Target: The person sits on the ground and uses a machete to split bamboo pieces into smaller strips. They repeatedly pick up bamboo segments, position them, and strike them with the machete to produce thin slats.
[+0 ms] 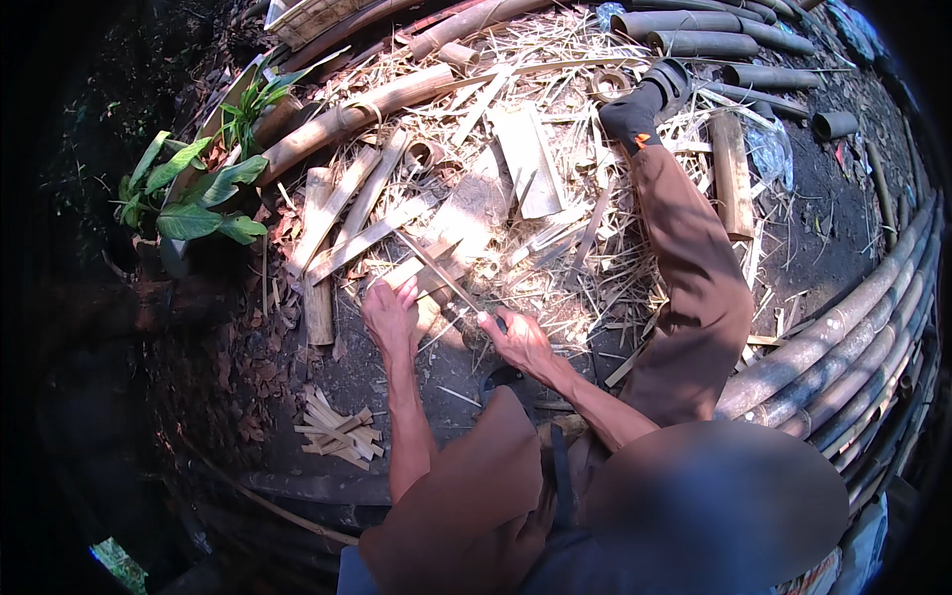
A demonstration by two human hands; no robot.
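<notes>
My left hand point(392, 315) is closed around the near end of a pale split bamboo strip point(412, 268), which points away to the upper right. In my right hand point(526, 347) is the handle of a long, narrow-bladed knife point(448, 282). Its blade slants up and left across the strip. Whether the edge bites into the bamboo cannot be made out. Beneath them, a wood block point(428, 312) shows in part. Several short bamboo slats point(342, 431) lie in a small pile near my left forearm.
Shavings point(585, 273) cover the ground ahead, around a wide split bamboo piece point(528, 164). My outstretched leg point(689, 258) bounds the right. Long bamboo poles point(813, 347) lie stacked beyond it. Bamboo sections point(704, 43) sit at the back, a leafy plant point(193, 193) at left.
</notes>
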